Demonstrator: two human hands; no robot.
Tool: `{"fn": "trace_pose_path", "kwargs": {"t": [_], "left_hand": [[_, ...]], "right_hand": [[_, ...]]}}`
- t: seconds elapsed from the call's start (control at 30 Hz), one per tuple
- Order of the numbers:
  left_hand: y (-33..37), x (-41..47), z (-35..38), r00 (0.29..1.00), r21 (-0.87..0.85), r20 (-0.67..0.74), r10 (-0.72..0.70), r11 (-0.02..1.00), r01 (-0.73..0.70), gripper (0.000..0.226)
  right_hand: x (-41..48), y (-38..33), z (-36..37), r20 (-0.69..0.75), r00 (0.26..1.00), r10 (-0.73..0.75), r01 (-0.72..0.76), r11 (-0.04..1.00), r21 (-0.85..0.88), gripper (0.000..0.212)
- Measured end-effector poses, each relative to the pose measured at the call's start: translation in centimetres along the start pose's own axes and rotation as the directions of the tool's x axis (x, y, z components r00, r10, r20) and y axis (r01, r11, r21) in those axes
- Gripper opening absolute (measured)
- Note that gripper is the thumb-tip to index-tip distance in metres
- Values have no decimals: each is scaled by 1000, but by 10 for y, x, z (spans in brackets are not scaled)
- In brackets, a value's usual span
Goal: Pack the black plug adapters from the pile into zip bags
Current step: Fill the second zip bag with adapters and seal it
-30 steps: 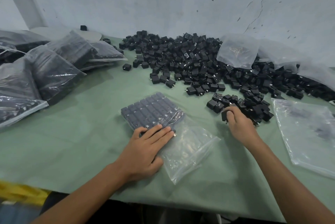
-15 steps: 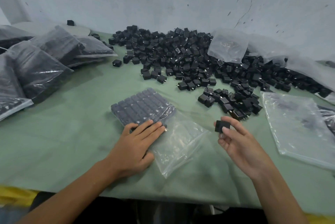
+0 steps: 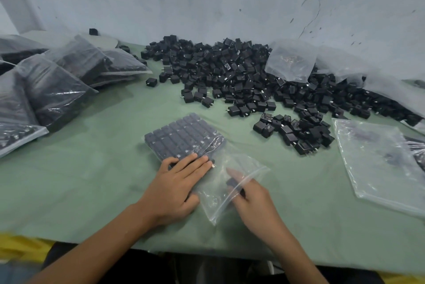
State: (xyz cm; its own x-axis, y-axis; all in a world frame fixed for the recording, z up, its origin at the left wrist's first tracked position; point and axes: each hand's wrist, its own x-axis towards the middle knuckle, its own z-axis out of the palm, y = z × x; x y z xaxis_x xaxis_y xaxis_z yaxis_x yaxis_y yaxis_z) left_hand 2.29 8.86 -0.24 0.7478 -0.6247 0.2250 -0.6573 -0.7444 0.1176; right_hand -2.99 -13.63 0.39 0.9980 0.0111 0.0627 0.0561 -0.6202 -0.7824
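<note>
A clear zip bag (image 3: pixel 220 201) lies in front of me on the green table, its far end filled with neat rows of black plug adapters (image 3: pixel 184 138). My left hand (image 3: pixel 177 187) lies flat with straight fingers on the near edge of those rows. My right hand (image 3: pixel 253 198) reaches into the bag's open mouth and pinches one black adapter (image 3: pixel 232 183), seen through the plastic. The loose pile of black adapters (image 3: pixel 253 83) spreads across the back of the table.
Filled bags (image 3: pixel 55 90) are stacked at the left. Empty clear bags (image 3: pixel 381 161) lie at the right, and another (image 3: pixel 291 63) rests on the pile. The wall stands right behind the pile. The table's front edge (image 3: pixel 207 249) is close to me.
My right hand picked one adapter from the pile, carried it back toward me and pushed it into the bag's mouth. My left hand stayed flat on the packed rows.
</note>
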Motion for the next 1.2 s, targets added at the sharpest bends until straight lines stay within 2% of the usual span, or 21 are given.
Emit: {"fn": "trace_pose_path", "kwargs": {"t": [0.07, 0.1, 0.13, 0.2, 0.23, 0.33, 0.47, 0.57, 0.67, 0.93, 1.1, 1.2], "left_hand": [[0, 1, 0, 1000, -1, 1, 1, 1000, -1, 71], [0, 1, 1, 1000, 2, 3, 0, 1000, 0, 71], [-1, 0, 1, 1000, 5, 7, -2, 1000, 2, 71], [-1, 0, 1, 1000, 5, 12, -7, 1000, 7, 71], [-1, 0, 1, 1000, 3, 11, -8, 1000, 8, 71], [-1, 0, 2, 1000, -10, 14, -8, 1000, 8, 71], [-2, 0, 2, 1000, -6, 16, -11, 1000, 11, 71], [-2, 0, 0, 1000, -16, 17, -11, 1000, 12, 71], [-2, -1, -2, 1000, -67, -7, 4, 998, -4, 71], [-7, 3, 0, 996, -226, -61, -67, 973, 52, 71], [-7, 31, -2, 979, -207, -125, -160, 969, 132, 46], [-9, 51, 2, 976, -195, -115, -184, 968, 160, 40]], "right_hand": [[12, -6, 8, -57, 998, -8, 8, 1000, 0, 43], [17, -10, 12, -73, 997, 27, -22, 998, 66, 42], [22, -14, 15, -75, 993, 94, -77, 976, 205, 39], [34, -24, 23, -16, 971, 239, -193, 819, 540, 30], [43, -26, 28, -10, 958, 288, -221, 756, 616, 27], [67, -19, 42, -65, 929, 364, -264, 777, 571, 24], [75, -7, 48, -183, 936, 301, -199, 881, 430, 28], [77, 1, 50, -177, 943, 281, -168, 864, 474, 36], [76, 3, 46, -150, 959, 240, -152, 884, 443, 42], [74, 5, 51, -187, 971, 147, -81, 944, 320, 29], [75, 8, 55, -219, 969, 112, -39, 949, 313, 28], [74, 8, 55, -219, 971, 99, -26, 949, 315, 29]]}}
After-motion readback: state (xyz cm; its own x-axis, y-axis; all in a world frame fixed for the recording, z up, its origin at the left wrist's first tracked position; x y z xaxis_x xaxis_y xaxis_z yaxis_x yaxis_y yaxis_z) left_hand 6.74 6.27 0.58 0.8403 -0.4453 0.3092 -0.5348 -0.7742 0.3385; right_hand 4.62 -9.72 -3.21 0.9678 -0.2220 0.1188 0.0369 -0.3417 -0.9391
